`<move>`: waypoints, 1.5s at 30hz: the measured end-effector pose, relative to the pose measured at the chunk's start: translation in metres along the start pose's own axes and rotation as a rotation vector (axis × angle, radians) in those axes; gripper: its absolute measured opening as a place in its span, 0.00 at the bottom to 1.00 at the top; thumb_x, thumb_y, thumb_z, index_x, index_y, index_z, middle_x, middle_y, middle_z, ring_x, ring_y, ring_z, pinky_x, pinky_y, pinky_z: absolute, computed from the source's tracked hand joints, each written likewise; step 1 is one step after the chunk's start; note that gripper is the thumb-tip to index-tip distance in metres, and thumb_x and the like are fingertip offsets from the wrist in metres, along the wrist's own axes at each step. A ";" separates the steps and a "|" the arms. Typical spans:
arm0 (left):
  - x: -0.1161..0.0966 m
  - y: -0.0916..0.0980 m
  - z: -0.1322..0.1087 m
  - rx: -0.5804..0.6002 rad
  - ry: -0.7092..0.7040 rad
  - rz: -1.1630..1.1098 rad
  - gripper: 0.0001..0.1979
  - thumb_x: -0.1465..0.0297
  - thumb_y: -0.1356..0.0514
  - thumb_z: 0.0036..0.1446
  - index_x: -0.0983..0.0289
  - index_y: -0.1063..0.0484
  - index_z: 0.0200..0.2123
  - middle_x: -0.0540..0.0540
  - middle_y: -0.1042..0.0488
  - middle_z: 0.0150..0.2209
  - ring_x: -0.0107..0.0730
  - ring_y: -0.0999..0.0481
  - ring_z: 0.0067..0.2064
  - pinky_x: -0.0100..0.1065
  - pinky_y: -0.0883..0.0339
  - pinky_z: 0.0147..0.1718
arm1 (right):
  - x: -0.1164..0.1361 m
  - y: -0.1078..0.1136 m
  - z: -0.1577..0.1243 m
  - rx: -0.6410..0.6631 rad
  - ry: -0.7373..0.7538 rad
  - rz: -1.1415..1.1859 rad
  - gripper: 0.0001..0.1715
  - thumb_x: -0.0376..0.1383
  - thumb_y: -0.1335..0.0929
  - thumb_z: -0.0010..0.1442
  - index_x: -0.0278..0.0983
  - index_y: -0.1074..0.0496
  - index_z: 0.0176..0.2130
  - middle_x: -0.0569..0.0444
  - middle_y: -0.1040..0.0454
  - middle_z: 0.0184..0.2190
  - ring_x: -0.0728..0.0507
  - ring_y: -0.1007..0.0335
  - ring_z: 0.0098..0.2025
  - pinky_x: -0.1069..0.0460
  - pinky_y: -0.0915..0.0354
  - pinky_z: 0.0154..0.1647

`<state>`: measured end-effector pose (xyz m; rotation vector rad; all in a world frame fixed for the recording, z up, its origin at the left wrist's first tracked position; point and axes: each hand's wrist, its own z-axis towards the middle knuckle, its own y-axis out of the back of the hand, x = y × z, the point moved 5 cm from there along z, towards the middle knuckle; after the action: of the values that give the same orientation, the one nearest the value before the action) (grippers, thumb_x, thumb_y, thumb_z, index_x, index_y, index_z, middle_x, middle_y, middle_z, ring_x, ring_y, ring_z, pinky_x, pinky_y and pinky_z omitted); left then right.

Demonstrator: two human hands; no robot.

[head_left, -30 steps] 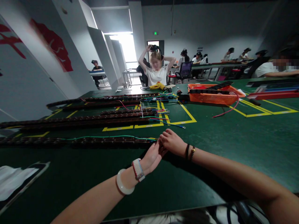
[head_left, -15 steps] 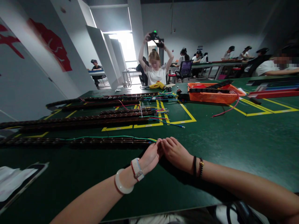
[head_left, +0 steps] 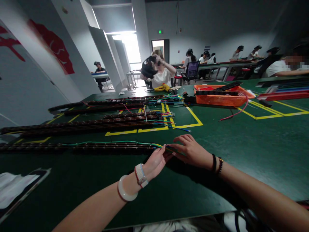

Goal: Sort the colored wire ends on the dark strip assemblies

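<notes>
A black cable chain (head_left: 113, 147) lies across the green table in front of me, with a green wire (head_left: 120, 141) along its top. Green, yellow and blue wires come out of its right end. My left hand (head_left: 156, 160) pinches this wire bundle just past the chain's end, thumb on top. My right hand (head_left: 194, 151) faces it from the right, fingers stretched along the wires and thumb beneath, closed loosely on their free part. The wire tips are hidden by the right hand's fingers.
More cable chains (head_left: 84, 125) with loose wire ends lie beyond, over yellow tape outlines (head_left: 188, 125). An orange basket (head_left: 219, 100) and a yellow heat gun (head_left: 165, 87) stand farther back. A dark tray with white paper (head_left: 16, 187) is at left. A person (head_left: 161, 77) is across the table.
My right hand has moved right, away from the left hand, along the wires, and its fingers have loosened. My left hand has stayed put. The person opposite has lowered a dark headset.
</notes>
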<state>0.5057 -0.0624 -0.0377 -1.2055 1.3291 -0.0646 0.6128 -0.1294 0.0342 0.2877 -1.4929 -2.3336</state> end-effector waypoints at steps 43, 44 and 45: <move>-0.003 -0.006 -0.007 -0.028 0.023 0.045 0.10 0.68 0.46 0.61 0.70 0.30 0.37 0.63 0.26 0.43 0.37 0.26 0.47 0.43 0.38 0.55 | -0.071 -0.011 -0.007 -0.087 -0.251 -0.180 0.21 0.47 0.38 0.62 0.36 0.33 0.26 0.53 0.30 0.24 0.46 0.39 0.31 0.52 0.48 0.38; -0.003 -0.005 -0.007 -0.023 0.025 0.041 0.10 0.68 0.46 0.61 0.70 0.30 0.37 0.63 0.26 0.43 0.37 0.26 0.47 0.42 0.38 0.55 | -0.074 -0.016 -0.007 -0.062 -0.266 -0.185 0.21 0.48 0.38 0.62 0.36 0.33 0.26 0.53 0.30 0.24 0.46 0.39 0.32 0.52 0.48 0.38; -0.002 -0.004 -0.006 -0.018 0.026 0.036 0.09 0.68 0.46 0.60 0.70 0.30 0.37 0.63 0.26 0.43 0.37 0.26 0.48 0.42 0.38 0.55 | -0.077 -0.021 -0.006 -0.037 -0.278 -0.188 0.22 0.48 0.38 0.62 0.36 0.32 0.26 0.53 0.29 0.25 0.46 0.38 0.32 0.52 0.48 0.38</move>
<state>0.5027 -0.0668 -0.0318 -1.1984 1.3765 -0.0427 0.6817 -0.0956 0.0112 0.0991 -1.6059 -2.6367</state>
